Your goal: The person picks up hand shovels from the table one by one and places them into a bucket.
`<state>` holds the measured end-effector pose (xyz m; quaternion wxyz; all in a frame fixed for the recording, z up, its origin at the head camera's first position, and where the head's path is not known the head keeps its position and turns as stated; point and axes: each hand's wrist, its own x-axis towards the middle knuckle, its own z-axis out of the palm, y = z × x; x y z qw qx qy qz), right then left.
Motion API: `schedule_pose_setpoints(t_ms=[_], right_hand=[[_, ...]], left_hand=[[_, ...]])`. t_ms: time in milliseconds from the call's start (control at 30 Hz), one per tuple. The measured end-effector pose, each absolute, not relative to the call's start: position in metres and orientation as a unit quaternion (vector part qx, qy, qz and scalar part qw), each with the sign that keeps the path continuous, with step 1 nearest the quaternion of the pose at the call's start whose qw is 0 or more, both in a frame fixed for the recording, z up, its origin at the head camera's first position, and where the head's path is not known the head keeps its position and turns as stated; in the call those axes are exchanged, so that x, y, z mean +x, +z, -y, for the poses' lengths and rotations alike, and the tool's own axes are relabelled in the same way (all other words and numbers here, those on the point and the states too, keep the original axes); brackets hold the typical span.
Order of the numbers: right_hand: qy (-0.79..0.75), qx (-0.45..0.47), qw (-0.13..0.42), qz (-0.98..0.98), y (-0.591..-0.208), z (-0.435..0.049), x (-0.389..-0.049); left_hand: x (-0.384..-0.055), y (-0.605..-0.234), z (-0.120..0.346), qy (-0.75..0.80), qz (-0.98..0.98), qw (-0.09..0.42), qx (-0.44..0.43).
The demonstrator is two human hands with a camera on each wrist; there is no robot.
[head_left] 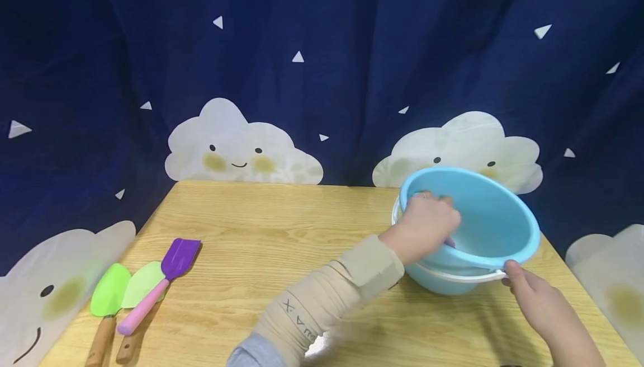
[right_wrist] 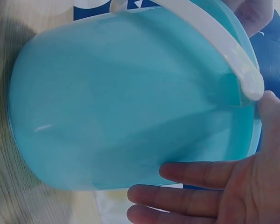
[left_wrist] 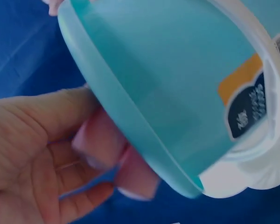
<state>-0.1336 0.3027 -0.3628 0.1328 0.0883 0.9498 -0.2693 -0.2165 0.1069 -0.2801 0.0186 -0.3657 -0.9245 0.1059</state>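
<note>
A light blue bucket (head_left: 490, 216) with a white handle (head_left: 465, 276) tilts on the right side of the table, its mouth turned up toward me. My left hand (head_left: 431, 219) reaches into that mouth. In the left wrist view, this hand (left_wrist: 42, 154) holds blurred pink pieces (left_wrist: 137, 173) beside the rim; their kind cannot be told. My right hand (head_left: 540, 300) grips the near right of the rim, by the handle. In the right wrist view, its thumb (right_wrist: 269, 100) is at the rim, while the other fingers (right_wrist: 177, 200) stretch along the bucket's outside.
On the table's left lie a bright green hand shovel (head_left: 112, 288) and a pale green one (head_left: 143, 284), both wooden-handled. A purple shovel (head_left: 180, 258) with a pink handle lies across the pale one. A dark blue cloud-printed curtain (head_left: 342, 76) hangs behind the wooden table (head_left: 282, 233).
</note>
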Motion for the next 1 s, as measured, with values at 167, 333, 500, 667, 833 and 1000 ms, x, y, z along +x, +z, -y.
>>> schedule_pose_setpoints(t_ms=[167,333,500,667,833,1000], right_hand=[[-0.268,0.089,0.139,-0.949,-0.362,-0.303,-0.135],[-0.27,0.085,0.141,-0.949,-0.362,-0.303,-0.135],[-0.269,0.08,0.14,-0.949,-0.362,-0.303,-0.136],[-0.269,0.081,0.141,-0.949,-0.362,-0.303,-0.136],[-0.261,0.076,0.132,-0.953,-0.363,-0.304,-0.136],[-0.258,0.071,0.127,-0.955,-0.364,-0.304,-0.135]], left_hand=[[-0.222,-0.28,-0.084,0.021,0.909,0.074,-0.409],[-0.228,-0.285,-0.062,-0.029,0.901,0.103,-0.42],[-0.235,-0.291,-0.039,-0.025,0.918,0.12,-0.377],[-0.239,-0.301,-0.013,-0.006,0.935,0.16,-0.315],[-0.243,-0.314,0.01,-0.01,0.94,0.185,-0.285],[-0.246,-0.324,0.03,-0.004,0.964,0.138,-0.227]])
